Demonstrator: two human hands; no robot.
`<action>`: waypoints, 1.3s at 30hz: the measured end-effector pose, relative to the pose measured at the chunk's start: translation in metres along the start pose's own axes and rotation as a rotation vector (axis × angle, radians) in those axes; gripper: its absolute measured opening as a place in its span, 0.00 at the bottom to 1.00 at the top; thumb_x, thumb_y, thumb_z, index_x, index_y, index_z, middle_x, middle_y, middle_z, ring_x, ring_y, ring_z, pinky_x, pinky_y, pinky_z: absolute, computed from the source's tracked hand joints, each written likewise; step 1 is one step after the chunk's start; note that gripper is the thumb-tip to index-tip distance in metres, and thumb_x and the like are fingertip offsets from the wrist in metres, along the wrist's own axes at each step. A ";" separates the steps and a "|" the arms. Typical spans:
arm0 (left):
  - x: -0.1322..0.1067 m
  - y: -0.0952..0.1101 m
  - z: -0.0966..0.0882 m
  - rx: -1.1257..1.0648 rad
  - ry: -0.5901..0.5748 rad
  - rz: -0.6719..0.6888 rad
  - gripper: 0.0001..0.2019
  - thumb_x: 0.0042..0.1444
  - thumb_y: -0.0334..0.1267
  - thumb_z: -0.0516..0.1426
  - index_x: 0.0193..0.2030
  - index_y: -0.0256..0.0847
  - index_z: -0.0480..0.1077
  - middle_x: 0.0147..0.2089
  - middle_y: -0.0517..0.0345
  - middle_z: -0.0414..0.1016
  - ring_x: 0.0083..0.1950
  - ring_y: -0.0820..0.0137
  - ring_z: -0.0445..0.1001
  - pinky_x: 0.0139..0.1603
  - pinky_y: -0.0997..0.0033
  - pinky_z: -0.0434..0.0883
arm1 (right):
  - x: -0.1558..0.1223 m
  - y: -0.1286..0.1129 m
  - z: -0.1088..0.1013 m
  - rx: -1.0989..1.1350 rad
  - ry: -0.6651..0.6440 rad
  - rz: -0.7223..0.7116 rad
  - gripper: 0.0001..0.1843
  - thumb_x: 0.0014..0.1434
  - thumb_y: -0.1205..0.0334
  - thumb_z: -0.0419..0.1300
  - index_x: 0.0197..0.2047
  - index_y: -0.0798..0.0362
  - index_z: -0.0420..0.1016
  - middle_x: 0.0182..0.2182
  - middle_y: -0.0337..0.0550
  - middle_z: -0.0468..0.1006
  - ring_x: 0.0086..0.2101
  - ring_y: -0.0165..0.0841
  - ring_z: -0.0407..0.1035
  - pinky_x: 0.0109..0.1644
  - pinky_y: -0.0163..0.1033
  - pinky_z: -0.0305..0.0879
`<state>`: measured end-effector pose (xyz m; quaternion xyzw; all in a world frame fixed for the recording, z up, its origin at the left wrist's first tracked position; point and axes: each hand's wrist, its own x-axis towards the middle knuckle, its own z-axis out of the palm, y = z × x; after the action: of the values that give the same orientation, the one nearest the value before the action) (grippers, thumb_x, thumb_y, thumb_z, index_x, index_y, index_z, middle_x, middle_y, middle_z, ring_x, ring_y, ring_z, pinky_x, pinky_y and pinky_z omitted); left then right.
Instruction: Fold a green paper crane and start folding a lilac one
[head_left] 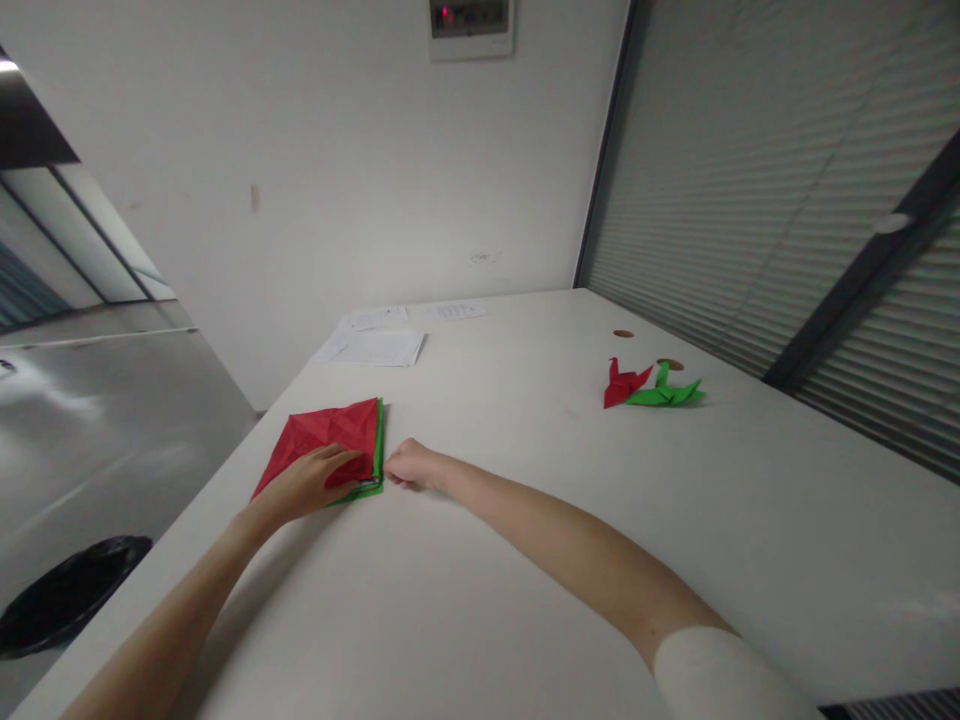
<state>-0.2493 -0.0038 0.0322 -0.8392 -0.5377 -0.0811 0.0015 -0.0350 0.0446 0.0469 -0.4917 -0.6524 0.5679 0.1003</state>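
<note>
A stack of red and green origami paper point(315, 428) lies near the table's left edge. The creased red sheet is on top, and green sheets show along its right and front edges. My left hand point(319, 480) rests on the stack with its fingers stretched over the red sheet and its thumb lower, by the front edge. Closed in a pinch, my right hand point(411, 465) touches the right edge of the stack near its front corner. Its fingertips are partly hidden. Farther right stand a red paper crane point(624, 385) and a green paper crane point(666, 390), side by side.
Printed sheets point(375, 347) lie at the far left of the white table point(510, 580). Round holes point(623, 333) pierce the tabletop near the blinds point(720, 180). A black-lined bin point(71, 590) stands on the floor at left. A wall point(360, 150) closes off the far end.
</note>
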 end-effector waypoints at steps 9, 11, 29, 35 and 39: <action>0.003 -0.001 0.003 -0.007 0.004 -0.005 0.21 0.58 0.50 0.54 0.55 0.44 0.70 0.53 0.48 0.75 0.51 0.58 0.75 0.53 0.60 0.71 | 0.003 0.002 0.000 0.118 -0.022 -0.004 0.11 0.44 0.74 0.55 0.15 0.54 0.61 0.09 0.32 0.61 0.14 0.23 0.53 0.18 0.29 0.46; 0.003 -0.002 0.004 0.005 0.006 -0.006 0.22 0.57 0.51 0.55 0.55 0.44 0.70 0.53 0.47 0.74 0.52 0.57 0.75 0.53 0.60 0.71 | 0.004 0.003 0.000 0.157 -0.019 -0.021 0.12 0.44 0.74 0.54 0.14 0.54 0.60 0.09 0.31 0.60 0.14 0.23 0.53 0.18 0.29 0.45; 0.004 -0.009 0.004 -0.009 0.149 -0.079 0.22 0.66 0.45 0.40 0.52 0.36 0.69 0.50 0.42 0.74 0.47 0.58 0.76 0.47 0.62 0.73 | 0.020 0.017 0.008 -0.415 0.082 -0.706 0.13 0.52 0.60 0.65 0.41 0.53 0.79 0.40 0.43 0.81 0.42 0.35 0.73 0.45 0.35 0.64; 0.005 -0.009 0.002 0.017 0.260 -0.066 0.23 0.65 0.47 0.41 0.47 0.37 0.72 0.45 0.44 0.76 0.42 0.60 0.78 0.42 0.63 0.74 | 0.019 0.028 0.012 -1.224 0.203 -1.062 0.09 0.61 0.70 0.55 0.38 0.57 0.76 0.37 0.49 0.80 0.39 0.36 0.71 0.42 0.41 0.64; 0.003 -0.011 -0.004 0.021 0.274 -0.072 0.21 0.65 0.46 0.42 0.46 0.38 0.72 0.44 0.48 0.76 0.42 0.60 0.77 0.43 0.64 0.74 | 0.015 0.027 0.015 -1.387 0.198 -1.176 0.10 0.61 0.73 0.53 0.35 0.59 0.76 0.35 0.51 0.80 0.36 0.38 0.70 0.38 0.42 0.63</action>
<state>-0.2582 0.0031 0.0356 -0.8003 -0.5632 -0.1893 0.0810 -0.0382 0.0427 0.0131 -0.0765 -0.9811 -0.1387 0.1109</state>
